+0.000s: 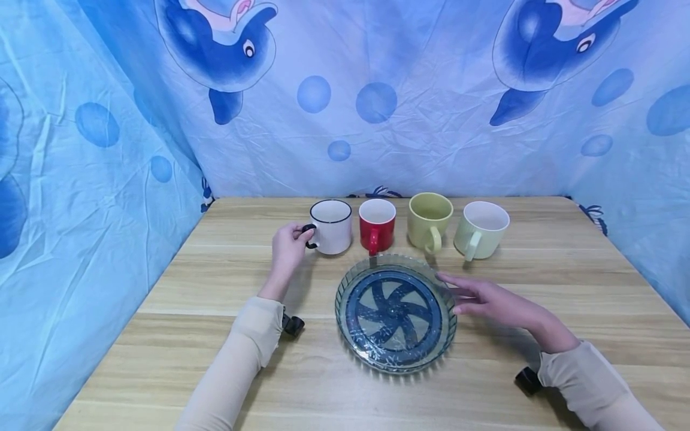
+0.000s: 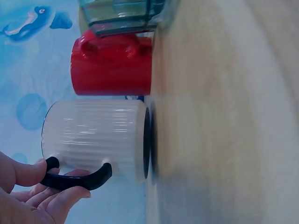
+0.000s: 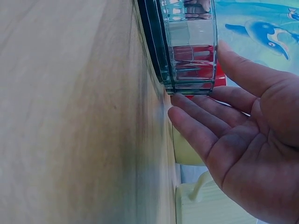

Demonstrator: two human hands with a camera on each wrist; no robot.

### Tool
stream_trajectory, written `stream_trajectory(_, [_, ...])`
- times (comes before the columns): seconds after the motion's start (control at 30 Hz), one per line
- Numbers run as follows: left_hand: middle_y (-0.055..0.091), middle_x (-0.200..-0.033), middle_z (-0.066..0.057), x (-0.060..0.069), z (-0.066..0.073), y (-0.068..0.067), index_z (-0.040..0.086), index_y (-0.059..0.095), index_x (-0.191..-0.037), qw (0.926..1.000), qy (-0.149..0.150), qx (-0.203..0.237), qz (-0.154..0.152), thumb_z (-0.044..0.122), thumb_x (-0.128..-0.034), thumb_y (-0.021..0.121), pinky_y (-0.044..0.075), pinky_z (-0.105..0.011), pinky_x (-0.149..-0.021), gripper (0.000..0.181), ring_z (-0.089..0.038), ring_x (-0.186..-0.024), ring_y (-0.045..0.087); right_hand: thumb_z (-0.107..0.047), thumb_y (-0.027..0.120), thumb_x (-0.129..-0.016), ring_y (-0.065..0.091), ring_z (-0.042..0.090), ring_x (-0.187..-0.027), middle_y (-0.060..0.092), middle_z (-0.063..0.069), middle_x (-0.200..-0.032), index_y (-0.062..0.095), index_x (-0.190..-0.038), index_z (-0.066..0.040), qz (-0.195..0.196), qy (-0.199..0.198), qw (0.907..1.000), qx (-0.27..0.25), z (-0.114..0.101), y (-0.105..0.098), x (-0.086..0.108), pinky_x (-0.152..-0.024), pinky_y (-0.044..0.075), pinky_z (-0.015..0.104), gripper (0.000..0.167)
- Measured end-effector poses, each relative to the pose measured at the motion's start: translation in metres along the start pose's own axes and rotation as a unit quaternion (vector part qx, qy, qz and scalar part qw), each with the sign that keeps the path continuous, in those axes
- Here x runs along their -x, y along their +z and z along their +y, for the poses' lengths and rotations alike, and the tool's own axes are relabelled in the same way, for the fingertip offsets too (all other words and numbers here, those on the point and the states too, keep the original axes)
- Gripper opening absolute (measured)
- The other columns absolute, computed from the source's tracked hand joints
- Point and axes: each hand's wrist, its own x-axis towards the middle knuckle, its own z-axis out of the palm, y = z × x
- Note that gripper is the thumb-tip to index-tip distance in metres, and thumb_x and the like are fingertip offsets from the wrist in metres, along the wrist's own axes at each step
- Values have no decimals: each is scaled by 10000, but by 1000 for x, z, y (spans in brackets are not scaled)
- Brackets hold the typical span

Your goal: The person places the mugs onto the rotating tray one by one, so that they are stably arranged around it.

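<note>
At the left end of a row of mugs stands a white mug [image 1: 335,232] with a black rim and black handle [image 2: 79,181]. My left hand [image 1: 289,248] pinches that handle between thumb and fingers. A round, clear greenish glass dish [image 1: 392,314] with a fluted wall rests in front of the mugs. At the dish's right edge is my right hand [image 1: 498,305], fingers extended along the glass wall [image 3: 194,60]; contact is hard to confirm. A red mug [image 1: 377,227] stands just right of the white one.
A yellow-green mug [image 1: 423,230] and a pale green mug [image 1: 481,230] continue the row to the right, behind the dish. The wooden table [image 1: 178,353] ends at a blue dolphin-print curtain [image 1: 431,155] at the back and sides.
</note>
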Motion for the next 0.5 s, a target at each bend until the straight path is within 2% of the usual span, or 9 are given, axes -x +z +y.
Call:
stream_trajectory(0.37, [701, -1081, -244, -3, 3, -10, -71, 663, -1091, 9999, 38, 60, 114, 83, -938, 616, 540, -224, -745, 222, -321, -1018, 691, -215, 602, -948, 530, 408, -1245, 363, 271, -1501, 310, -1485, 25, -10, -162, 9998, -70, 0, -1, 1, -1031, 485, 314, 656])
stream_trajectory(0.5, [697, -1095, -243, -1, 10, -12, -78, 657, -1098, 9993, 74, 328, 144, 74, -941, 610, 574, -296, -816, 224, -307, -1046, 687, -217, 600, -948, 531, 402, -1247, 364, 263, -1503, 306, -1488, 20, -4, -177, 9998, -46, 1, 0, 0, -1034, 482, 308, 659])
